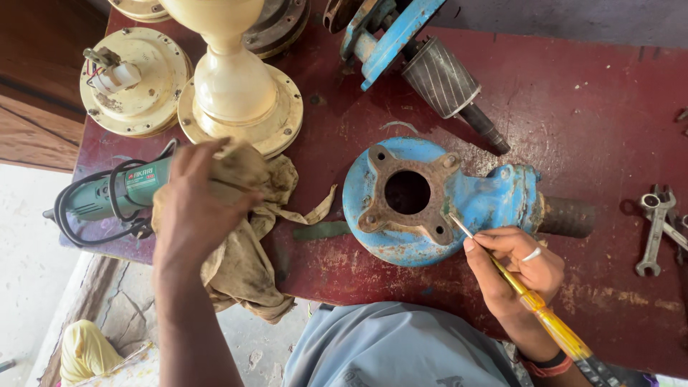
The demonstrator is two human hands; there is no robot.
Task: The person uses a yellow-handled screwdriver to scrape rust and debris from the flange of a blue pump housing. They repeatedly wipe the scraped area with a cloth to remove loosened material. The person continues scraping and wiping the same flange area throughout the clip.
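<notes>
My right hand (517, 266) grips a screwdriver (534, 301) with a yellow handle, its metal tip resting on the rusty square flange of a blue pump casing (494, 204) on the red table (595, 122). My left hand (193, 201) clutches a dirty beige rag (247, 251) that hangs over the table's near edge, to the left of the casing. A ring shows on one finger of my right hand.
A green angle grinder (107, 193) with a coiled black cord lies at the left edge. Cream fan motor housings (136, 79) stand at the back left. A ribbed grey rotor (444, 79) on a blue part lies at the back. Spanners (656, 229) lie at the right.
</notes>
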